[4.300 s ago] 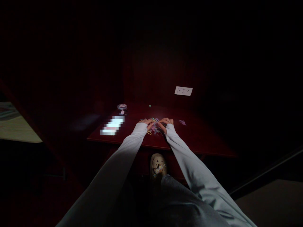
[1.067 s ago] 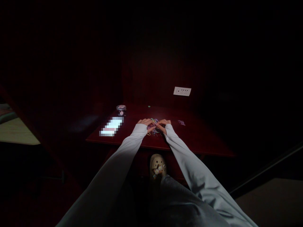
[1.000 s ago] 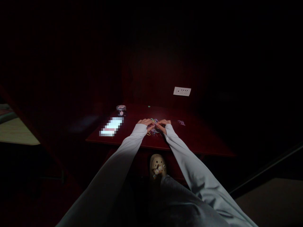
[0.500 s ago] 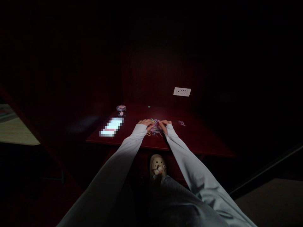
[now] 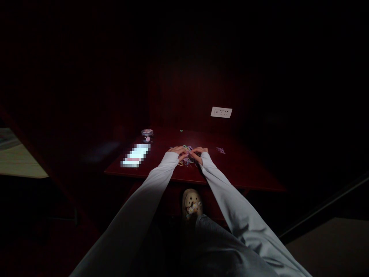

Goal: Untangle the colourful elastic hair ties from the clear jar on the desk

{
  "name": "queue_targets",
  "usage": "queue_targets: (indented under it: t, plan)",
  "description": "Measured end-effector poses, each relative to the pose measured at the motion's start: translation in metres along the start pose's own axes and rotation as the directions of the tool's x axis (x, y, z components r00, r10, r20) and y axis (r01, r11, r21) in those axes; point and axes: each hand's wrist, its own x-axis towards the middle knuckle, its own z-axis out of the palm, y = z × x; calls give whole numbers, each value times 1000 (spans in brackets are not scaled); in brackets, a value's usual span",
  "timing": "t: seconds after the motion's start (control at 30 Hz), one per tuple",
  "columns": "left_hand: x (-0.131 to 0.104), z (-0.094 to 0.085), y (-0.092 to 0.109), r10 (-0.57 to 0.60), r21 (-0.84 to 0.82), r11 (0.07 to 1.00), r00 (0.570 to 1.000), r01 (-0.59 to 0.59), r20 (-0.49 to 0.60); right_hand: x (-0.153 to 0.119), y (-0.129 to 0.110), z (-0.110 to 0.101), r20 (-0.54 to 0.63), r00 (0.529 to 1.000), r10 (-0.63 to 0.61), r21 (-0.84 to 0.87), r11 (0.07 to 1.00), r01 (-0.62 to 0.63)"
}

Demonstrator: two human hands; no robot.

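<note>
Left hand (image 5: 179, 151) and right hand (image 5: 199, 151) are facing each other over the bands (image 5: 188, 161), just below frame centre. Left grip: thumb and fingers are curling inward at the heap; cannot tell whether it is pinching a band. Right grip: thumb and index are bending toward the left fingertips, also cannot tell, too small and dark. The two sets of fingertips are sitting close together, contact unclear.

Bands are forming a loose multicoloured heap, showing between and below the hands; a yellow one is curving out under the left hand. Dark red worktop (image 5: 239, 171) is carrying the lot. Lilac bunch (image 5: 220, 150) is lying apart, to the right of the right hand. Green ring (image 5: 181, 130) is lying above the heap in the frame, toward the worktop's back.

Jar (image 5: 147, 135), clear, pink on the lid, is standing upright left of centre. Bright screen (image 5: 136, 155), pixelated, is lying below it, near the worktop's left edge. White socket (image 5: 221, 112) is showing on the dark wall (image 5: 184, 96), right of centre. Beige shoe (image 5: 190, 199) with charms is showing lower centre, below the worktop's front edge. Pale board (image 5: 21, 161) is jutting in at frame left.
</note>
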Motion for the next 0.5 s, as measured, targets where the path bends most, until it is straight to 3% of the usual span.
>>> queue_targets:
  t: [0.5]
  plan:
    - [0, 0, -2, -14, 10, 1000, 1000, 15, -16, 7, 16, -4, -120, 992, 48, 20, 999, -46]
